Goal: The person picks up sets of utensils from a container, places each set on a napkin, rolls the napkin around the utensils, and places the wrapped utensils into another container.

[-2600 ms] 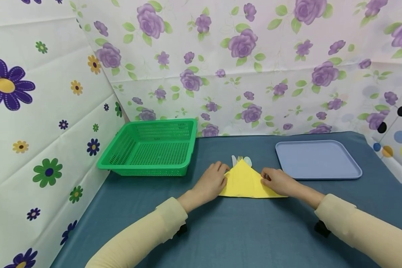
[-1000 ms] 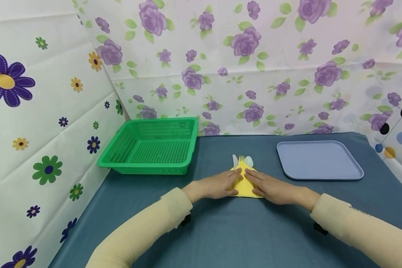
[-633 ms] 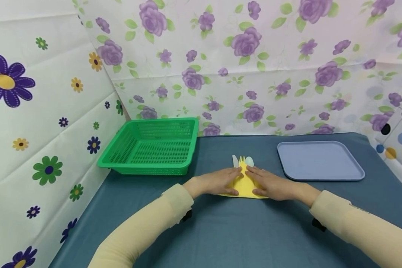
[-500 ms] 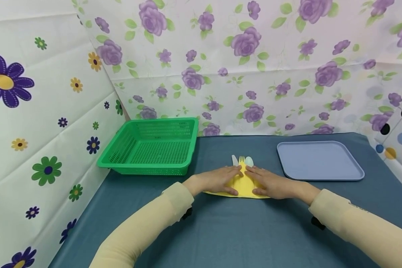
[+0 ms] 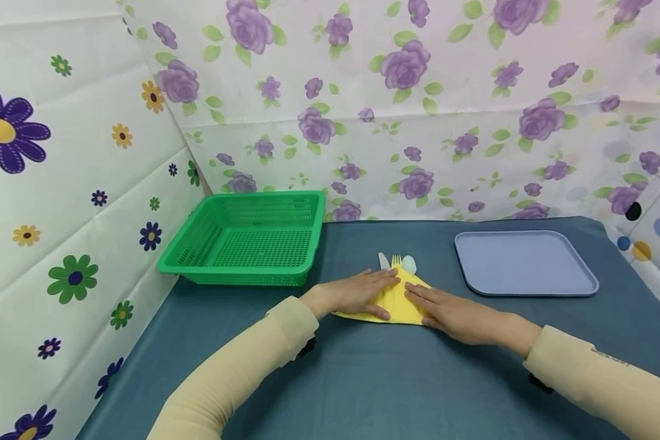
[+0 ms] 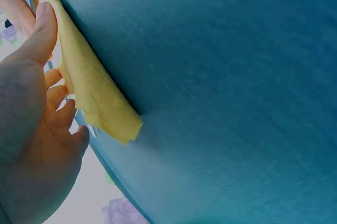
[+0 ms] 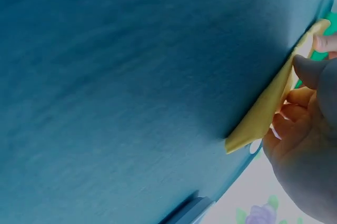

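Note:
In the head view, a folded yellow napkin (image 5: 398,302) lies mid-table, its peak pointing away. Past that peak poke the tips of a knife (image 5: 384,261), a yellow fork (image 5: 396,260) and a pale spoon (image 5: 409,264); their lower parts are hidden by the napkin. My left hand (image 5: 357,293) rests on the napkin's left half, fingers extended and thumb spread along the near edge. My right hand (image 5: 456,313) touches the right side with straight fingers. Both wrist views show the napkin's side flap (image 6: 102,95) standing off the cloth.
A green perforated basket (image 5: 236,278) stands at the back left. At the back right lies a light blue tray (image 5: 525,263). Blue cloth (image 5: 396,385) covers the table, with flowered sheets (image 5: 363,153) behind and to the left.
First both hands pinched the napkin's sides, then lay flat over it, its outline narrower. Its left corner has spread out again. Most recently my right hand has moved slightly right and nearer.

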A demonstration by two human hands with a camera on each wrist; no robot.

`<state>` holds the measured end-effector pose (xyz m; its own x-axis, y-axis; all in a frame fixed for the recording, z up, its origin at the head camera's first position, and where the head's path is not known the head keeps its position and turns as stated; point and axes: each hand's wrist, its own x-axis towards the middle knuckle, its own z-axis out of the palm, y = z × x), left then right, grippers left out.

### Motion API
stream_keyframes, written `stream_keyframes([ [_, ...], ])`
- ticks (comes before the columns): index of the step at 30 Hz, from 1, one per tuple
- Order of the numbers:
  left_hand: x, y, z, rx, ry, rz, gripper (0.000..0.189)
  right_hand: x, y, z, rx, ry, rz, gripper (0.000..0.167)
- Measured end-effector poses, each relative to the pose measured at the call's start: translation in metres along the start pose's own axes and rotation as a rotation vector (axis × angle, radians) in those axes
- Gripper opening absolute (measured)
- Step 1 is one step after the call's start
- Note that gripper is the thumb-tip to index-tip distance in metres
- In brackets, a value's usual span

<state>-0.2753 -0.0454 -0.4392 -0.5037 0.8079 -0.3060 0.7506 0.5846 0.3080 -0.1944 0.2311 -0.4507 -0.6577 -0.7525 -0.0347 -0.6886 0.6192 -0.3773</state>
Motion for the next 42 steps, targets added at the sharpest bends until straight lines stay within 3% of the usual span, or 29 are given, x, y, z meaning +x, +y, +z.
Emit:
stream_keyframes([
  [14,0.001,-0.002,0.000,0.028,-0.031,0.002,0.087,-0.025,0.002,0.012,-0.065,-0.091,-0.089,0.059],
  [21,0.000,-0.002,-0.001,0.041,-0.032,0.016,0.085,-0.039,0.008,0.011,-0.063,-0.110,-0.059,0.063],
  [26,0.000,-0.003,-0.001,0.039,-0.037,0.019,0.086,-0.047,0.011,0.011,-0.060,-0.104,-0.051,0.063],
  [34,0.003,-0.005,0.001,0.050,-0.031,0.026,0.087,-0.057,0.018,0.012,-0.086,-0.054,-0.112,0.062],
  [42,0.000,-0.004,0.000,0.031,-0.033,0.030,0.086,-0.068,0.019,0.009,-0.030,-0.073,-0.039,0.063],
])
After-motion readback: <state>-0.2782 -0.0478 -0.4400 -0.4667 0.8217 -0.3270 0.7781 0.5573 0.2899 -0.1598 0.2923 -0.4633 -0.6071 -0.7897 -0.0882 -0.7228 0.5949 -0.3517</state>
